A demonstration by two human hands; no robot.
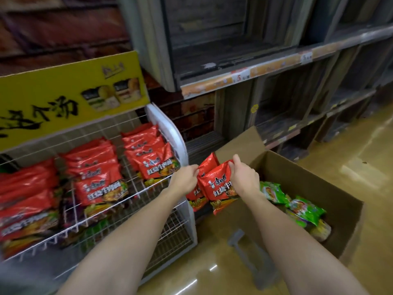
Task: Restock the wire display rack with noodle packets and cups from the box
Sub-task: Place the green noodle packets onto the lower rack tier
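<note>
Both hands hold a small stack of red noodle packets (pixel 217 184) in the air between the wire display rack (pixel 136 194) and the cardboard box (pixel 302 184). My left hand (pixel 187 177) pinches the stack's upper left edge. My right hand (pixel 244 175) grips its upper right corner. The rack's top shelf carries three rows of matching red packets (pixel 146 154). Green noodle packets (pixel 297 205) lie inside the open box on the floor to the right.
A yellow sign (pixel 70 96) stands above the rack. Dark wooden shelving (pixel 276 67) with price labels runs behind the box. A grey trolley handle (pixel 251 256) sits on the glossy floor in front of the box. Lower rack shelves hold more packets.
</note>
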